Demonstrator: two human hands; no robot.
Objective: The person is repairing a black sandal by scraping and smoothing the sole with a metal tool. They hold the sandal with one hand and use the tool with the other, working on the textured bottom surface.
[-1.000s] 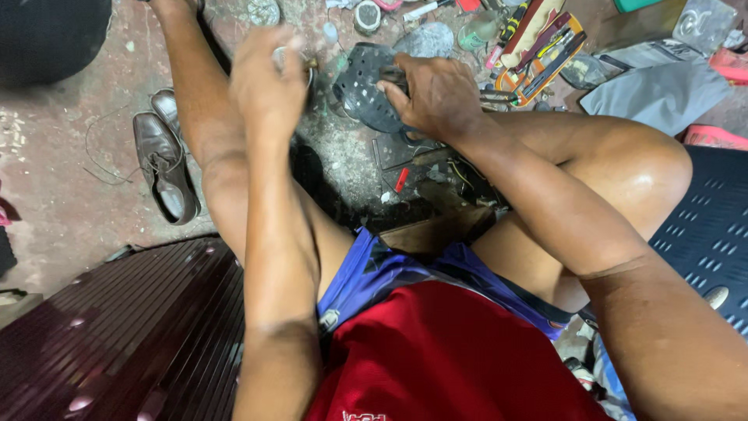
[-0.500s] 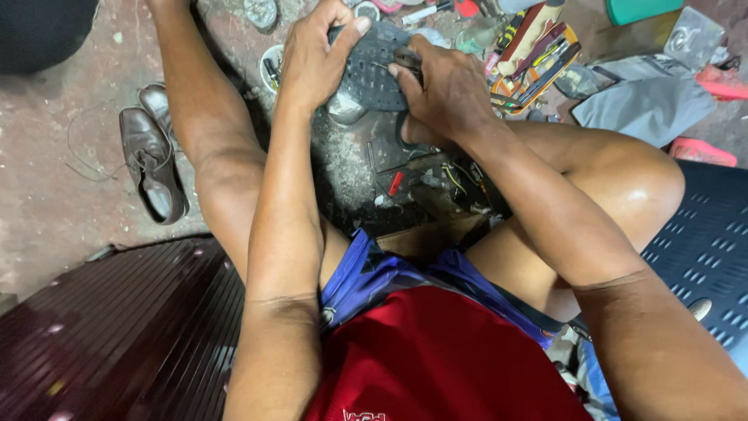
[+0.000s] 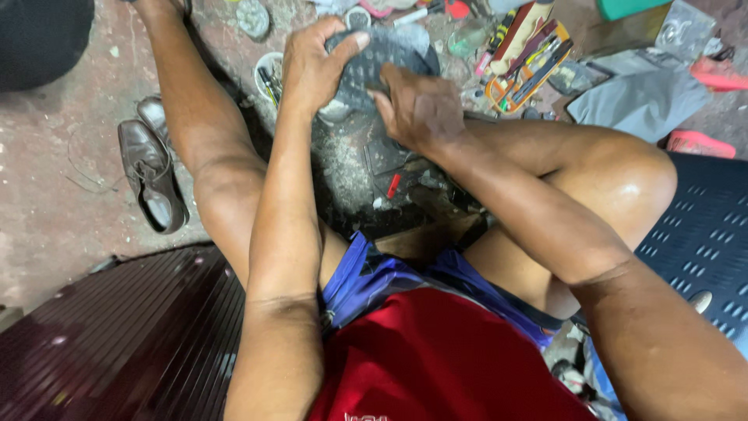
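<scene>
I see bare floor [image 3: 54, 203] open to the left, broken only by the brown shoes [image 3: 152, 171]. Ahead, clutter blocks the way: small bowl [image 3: 269, 74], orange tool tray [image 3: 530, 66], grey cloth [image 3: 643, 97] (packed close together). My knees hem both sides.

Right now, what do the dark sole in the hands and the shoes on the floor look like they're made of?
Dark sole: probably rubber, matte grey-black, with a moulded tread pattern. Brown shoes: likely leather, smooth with a dull shine and creases, though synthetic cannot be ruled out.
</scene>
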